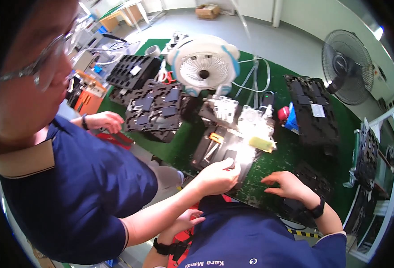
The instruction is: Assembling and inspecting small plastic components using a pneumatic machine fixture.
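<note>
Dark piece (231,154) in co-worker's hand (221,177), ahead of wearer's hands (288,186): loosely curled, empty.

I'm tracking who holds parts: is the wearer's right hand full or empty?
Apparently empty: the right hand is loosely open, with nothing visible in its grasp.

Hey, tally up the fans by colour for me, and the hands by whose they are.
White fan: 1
Black fan: 1
Wearer's hands, left hand and right hand: 2
Co-worker's hands, near hand and far hand: 2
Total: 6
</note>
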The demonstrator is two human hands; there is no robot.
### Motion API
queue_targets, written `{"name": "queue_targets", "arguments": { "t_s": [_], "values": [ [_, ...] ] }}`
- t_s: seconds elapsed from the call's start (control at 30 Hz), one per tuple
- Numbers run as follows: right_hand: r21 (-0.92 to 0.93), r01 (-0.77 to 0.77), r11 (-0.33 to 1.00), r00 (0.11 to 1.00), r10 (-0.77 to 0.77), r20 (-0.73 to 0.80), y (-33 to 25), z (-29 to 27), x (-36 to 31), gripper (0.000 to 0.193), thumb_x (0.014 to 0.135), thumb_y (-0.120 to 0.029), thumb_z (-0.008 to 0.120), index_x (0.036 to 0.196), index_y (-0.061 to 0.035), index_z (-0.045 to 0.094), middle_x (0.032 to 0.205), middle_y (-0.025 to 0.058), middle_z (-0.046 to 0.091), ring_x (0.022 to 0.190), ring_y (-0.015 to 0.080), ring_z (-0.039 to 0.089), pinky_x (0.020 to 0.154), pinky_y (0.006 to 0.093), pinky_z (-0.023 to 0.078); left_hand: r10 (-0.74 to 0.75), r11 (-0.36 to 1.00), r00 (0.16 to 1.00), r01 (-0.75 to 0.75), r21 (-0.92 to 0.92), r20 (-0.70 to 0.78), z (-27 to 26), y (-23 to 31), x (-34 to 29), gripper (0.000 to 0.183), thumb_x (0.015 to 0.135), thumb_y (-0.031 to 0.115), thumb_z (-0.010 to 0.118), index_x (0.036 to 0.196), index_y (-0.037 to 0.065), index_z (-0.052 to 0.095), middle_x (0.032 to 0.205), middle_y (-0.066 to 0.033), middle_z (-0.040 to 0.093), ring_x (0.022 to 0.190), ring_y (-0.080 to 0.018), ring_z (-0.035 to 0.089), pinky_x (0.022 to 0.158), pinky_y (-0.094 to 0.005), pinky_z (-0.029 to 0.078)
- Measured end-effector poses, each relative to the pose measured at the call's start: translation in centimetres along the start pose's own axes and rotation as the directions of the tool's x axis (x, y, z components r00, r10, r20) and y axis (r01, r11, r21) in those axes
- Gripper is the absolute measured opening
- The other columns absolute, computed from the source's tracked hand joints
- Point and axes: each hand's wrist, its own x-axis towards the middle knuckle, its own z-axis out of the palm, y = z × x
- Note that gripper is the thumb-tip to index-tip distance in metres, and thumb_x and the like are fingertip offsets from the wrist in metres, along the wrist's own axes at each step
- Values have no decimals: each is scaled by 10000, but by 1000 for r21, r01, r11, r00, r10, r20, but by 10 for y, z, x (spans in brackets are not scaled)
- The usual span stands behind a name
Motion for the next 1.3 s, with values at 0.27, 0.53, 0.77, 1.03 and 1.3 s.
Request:
{"name": "queue_targets", "arguments": {
  "t_s": [0.27, 0.53, 0.77, 1.03, 1.3],
  "values": [
    [-43, 154, 987, 952, -160, -260, -3, 6, 31, 200, 824, -168, 670, 1007, -88, 663, 904, 124, 653, 819, 298, 638, 713, 370, 513, 139, 987, 989, -134, 89, -54, 9, -20, 10, 400, 857, 365, 665, 1116, 60, 653, 1001, -118, 698, 911, -246, 668, 832, -338, 502],
    [-345, 336, 877, 869, -429, -246, -14, 26, 90, 390, 826, -105, 640, 1211, -66, 583, 1258, 101, 574, 1180, 266, 534, 996, 353, 424, 73, 997, 995, -74, -21, -70, -8, -33, -3, 384, 856, 362, 665, 1100, 65, 669, 1016, -107, 700, 906, -231, 664, 814, -330, 506],
    [-627, 381, 679, 904, -416, 99, -4, 22, 114, 445, 925, -147, 393, 1363, -85, 444, 1422, 92, 445, 1337, 260, 382, 1106, 398, 291, 50, 993, 997, -57, -108, -65, -22, -39, -9, 377, 873, 333, 648, 1112, 42, 652, 1020, -127, 692, 931, -230, 662, 843, -308, 500],
    [-473, 391, 789, 913, -397, 94, -21, 12, 121, 482, 753, -117, 702, 1205, -59, 547, 993, 116, 545, 956, 284, 561, 819, 367, 486, 237, 933, 874, -327, -152, -424, -98, -5, 2, 216, 867, 202, 652, 968, 16, 690, 875, -115, 692, 756, -172, 642, 695, -292, 499],
    [-287, 256, 923, 966, -253, 49, -41, 7, 117, 343, 782, -100, 712, 1094, -58, 574, 901, 51, 590, 876, 222, 603, 790, 337, 493, 396, 847, 825, -497, -187, -403, -128, 37, 21, 169, 852, 125, 675, 970, 4, 686, 839, -78, 689, 772, -128, 641, 718, -258, 500]
  ]
}}
